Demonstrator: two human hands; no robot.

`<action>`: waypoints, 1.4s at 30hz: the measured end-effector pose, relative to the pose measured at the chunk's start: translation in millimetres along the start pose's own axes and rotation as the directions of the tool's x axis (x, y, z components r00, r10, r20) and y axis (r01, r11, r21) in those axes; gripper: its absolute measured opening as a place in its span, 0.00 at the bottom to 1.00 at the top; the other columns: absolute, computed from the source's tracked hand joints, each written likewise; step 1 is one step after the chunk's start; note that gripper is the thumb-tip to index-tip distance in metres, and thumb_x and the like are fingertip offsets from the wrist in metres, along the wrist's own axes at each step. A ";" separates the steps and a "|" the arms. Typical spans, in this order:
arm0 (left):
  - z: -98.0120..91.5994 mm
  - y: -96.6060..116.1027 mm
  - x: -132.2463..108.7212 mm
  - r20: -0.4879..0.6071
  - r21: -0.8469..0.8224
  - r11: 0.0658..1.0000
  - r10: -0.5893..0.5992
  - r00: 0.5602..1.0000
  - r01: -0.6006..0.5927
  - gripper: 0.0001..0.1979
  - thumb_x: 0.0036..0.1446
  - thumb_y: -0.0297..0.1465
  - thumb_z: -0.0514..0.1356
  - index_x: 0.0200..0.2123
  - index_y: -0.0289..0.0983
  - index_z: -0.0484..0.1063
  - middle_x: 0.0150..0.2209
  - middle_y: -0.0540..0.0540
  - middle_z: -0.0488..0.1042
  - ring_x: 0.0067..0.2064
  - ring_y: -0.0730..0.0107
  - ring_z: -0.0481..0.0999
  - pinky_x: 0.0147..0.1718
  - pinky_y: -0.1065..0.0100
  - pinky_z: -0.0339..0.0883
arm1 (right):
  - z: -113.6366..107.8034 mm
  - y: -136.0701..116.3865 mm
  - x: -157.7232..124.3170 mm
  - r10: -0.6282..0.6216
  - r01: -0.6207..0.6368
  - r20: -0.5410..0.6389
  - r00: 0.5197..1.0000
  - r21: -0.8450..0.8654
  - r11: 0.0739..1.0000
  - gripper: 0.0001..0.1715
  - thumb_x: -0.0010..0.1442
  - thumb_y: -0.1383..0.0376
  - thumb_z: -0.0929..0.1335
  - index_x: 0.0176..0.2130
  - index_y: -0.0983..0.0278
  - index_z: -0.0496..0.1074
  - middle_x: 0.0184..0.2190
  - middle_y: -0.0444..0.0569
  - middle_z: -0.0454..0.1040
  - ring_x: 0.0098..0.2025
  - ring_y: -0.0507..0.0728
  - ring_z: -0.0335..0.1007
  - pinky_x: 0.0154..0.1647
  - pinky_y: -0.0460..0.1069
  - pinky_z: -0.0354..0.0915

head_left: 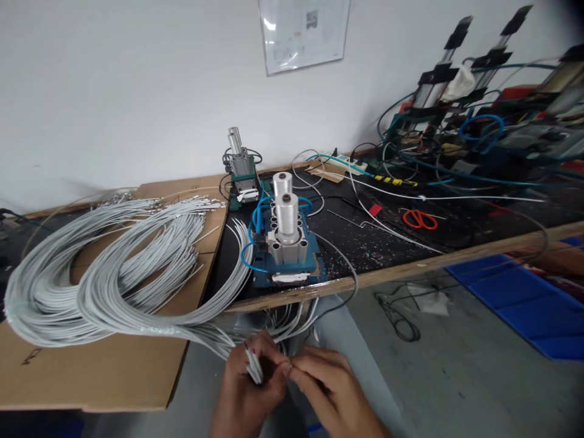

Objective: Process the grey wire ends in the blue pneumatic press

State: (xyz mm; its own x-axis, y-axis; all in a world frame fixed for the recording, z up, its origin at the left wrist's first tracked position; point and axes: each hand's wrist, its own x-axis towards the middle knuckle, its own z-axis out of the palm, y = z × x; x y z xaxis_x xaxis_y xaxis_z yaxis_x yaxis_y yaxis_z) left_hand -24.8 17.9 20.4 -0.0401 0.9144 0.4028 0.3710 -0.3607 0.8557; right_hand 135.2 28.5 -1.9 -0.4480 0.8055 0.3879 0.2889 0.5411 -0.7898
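Note:
My left hand [249,380] is closed around several white cables [253,365], whose cut ends poke up between thumb and fingers. Its fingertips meet those of my right hand [326,383], which is closed in a pinch. What the right fingers pinch is too small to make out. Both hands are low in front of the bench edge. Just behind them, loose white cables run from a large coiled bundle of cables [150,304] on the left. Above the hands stands a pneumatic press [287,243] with silver cylinders on a blue base.
Cardboard [104,377] lies under the coils. A second small press [241,170] stands behind. Red-handled scissors [418,219], a power strip [344,161] and cable scraps lie on the black bench [360,243]. More machines [438,91] stand far right; a blue bin [515,304] sits below.

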 end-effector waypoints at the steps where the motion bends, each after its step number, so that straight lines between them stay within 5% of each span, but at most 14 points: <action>1: -4.3 0.5 1.0 0.069 0.020 1.000 0.019 0.997 -0.020 0.11 0.49 0.19 0.63 0.22 0.39 0.72 0.17 0.53 0.71 0.18 0.73 0.70 0.19 0.75 0.60 | -6.1 0.8 3.0 -0.094 0.101 0.075 0.993 -0.087 0.991 0.32 0.79 0.56 0.55 0.27 0.62 0.69 0.23 0.42 0.70 0.24 0.52 0.68 0.27 0.46 0.61; 3: -11.8 1.0 2.6 0.215 0.084 0.994 0.049 0.975 -0.068 0.13 0.42 0.14 0.62 0.21 0.39 0.73 0.19 0.52 0.73 0.20 0.72 0.71 0.21 0.74 0.58 | -19.0 2.0 8.8 -0.226 0.264 0.183 0.957 -0.219 0.939 0.33 0.79 0.59 0.53 0.27 0.62 0.69 0.23 0.43 0.71 0.25 0.53 0.68 0.28 0.47 0.61; 5: -13.9 -0.4 1.4 0.282 0.152 0.985 0.039 0.959 -0.085 0.15 0.41 0.12 0.61 0.22 0.39 0.73 0.21 0.51 0.73 0.21 0.71 0.71 0.22 0.73 0.58 | -24.7 2.2 11.2 -0.224 0.259 0.175 0.959 -0.212 0.942 0.33 0.79 0.59 0.53 0.26 0.62 0.69 0.23 0.44 0.71 0.26 0.53 0.68 0.29 0.48 0.62; 8: -4.1 -6.7 -6.9 0.102 0.027 0.997 -0.075 0.992 0.073 0.12 0.52 0.18 0.64 0.24 0.40 0.74 0.22 0.52 0.72 0.22 0.71 0.70 0.23 0.73 0.60 | -10.5 0.5 6.1 0.052 -0.058 0.048 0.998 0.129 0.990 0.32 0.77 0.53 0.58 0.25 0.62 0.68 0.22 0.42 0.68 0.24 0.52 0.66 0.26 0.46 0.60; 12: 15.3 -15.1 -21.4 -0.076 -0.395 0.856 -0.393 0.916 0.335 0.11 0.61 0.32 0.67 0.25 0.39 0.76 0.22 0.53 0.71 0.24 0.71 0.69 0.25 0.72 0.64 | 28.3 -2.1 -4.7 0.439 -0.377 0.068 0.896 0.637 0.672 0.34 0.71 0.41 0.61 0.25 0.62 0.65 0.16 0.36 0.57 0.16 0.47 0.50 0.17 0.43 0.49; 15: 21.1 -13.8 -26.9 -0.077 -0.485 0.785 -0.476 0.876 0.384 0.15 0.60 0.39 0.69 0.26 0.38 0.76 0.21 0.54 0.70 0.22 0.74 0.67 0.24 0.73 0.63 | 43.4 -5.2 -7.1 0.491 -0.400 0.094 0.866 0.721 0.566 0.34 0.67 0.39 0.64 0.25 0.62 0.65 0.14 0.35 0.56 0.15 0.46 0.47 0.17 0.43 0.46; 24: 26.5 2.1 -23.8 -0.171 -0.601 0.711 -0.561 0.810 0.365 0.18 0.52 0.44 0.74 0.25 0.36 0.78 0.19 0.55 0.68 0.21 0.77 0.66 0.23 0.75 0.60 | 38.2 -10.0 -4.9 0.522 -0.438 0.090 0.848 0.674 0.595 0.35 0.66 0.38 0.65 0.25 0.63 0.67 0.17 0.37 0.58 0.17 0.46 0.50 0.18 0.43 0.48; 35: 19.2 -3.2 -24.5 -0.113 -0.562 0.721 -0.552 0.826 0.405 0.16 0.55 0.43 0.72 0.27 0.37 0.78 0.20 0.54 0.69 0.21 0.75 0.67 0.22 0.74 0.60 | 39.7 -9.5 -7.9 0.471 -0.403 0.021 0.882 0.551 0.730 0.30 0.73 0.47 0.61 0.26 0.62 0.67 0.16 0.36 0.57 0.16 0.47 0.53 0.17 0.43 0.50; 39: -3.3 0.5 -5.7 0.034 -0.211 0.920 -0.329 0.944 0.329 0.08 0.55 0.27 0.65 0.23 0.38 0.74 0.20 0.52 0.71 0.21 0.72 0.69 0.22 0.74 0.61 | 14.4 -8.0 0.1 0.156 -0.148 -0.036 0.987 0.163 0.975 0.29 0.78 0.56 0.58 0.28 0.63 0.68 0.22 0.41 0.68 0.23 0.50 0.67 0.26 0.44 0.60; 42: -15.6 6.5 6.6 0.197 0.148 0.989 -0.053 0.979 0.024 0.11 0.45 0.16 0.58 0.23 0.38 0.70 0.21 0.53 0.71 0.21 0.73 0.69 0.22 0.75 0.58 | -12.1 -3.1 9.7 -0.180 0.204 0.124 0.976 -0.211 0.956 0.30 0.79 0.61 0.55 0.29 0.63 0.70 0.25 0.44 0.72 0.26 0.52 0.68 0.28 0.48 0.59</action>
State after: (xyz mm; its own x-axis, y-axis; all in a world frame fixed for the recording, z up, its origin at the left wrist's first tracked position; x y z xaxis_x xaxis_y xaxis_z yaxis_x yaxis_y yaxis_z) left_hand -37.2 18.8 33.7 0.1242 0.9505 0.2847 0.5031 -0.3076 0.8076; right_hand 140.2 37.6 10.1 -0.5942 0.6583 0.4621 0.3636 0.7323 -0.5758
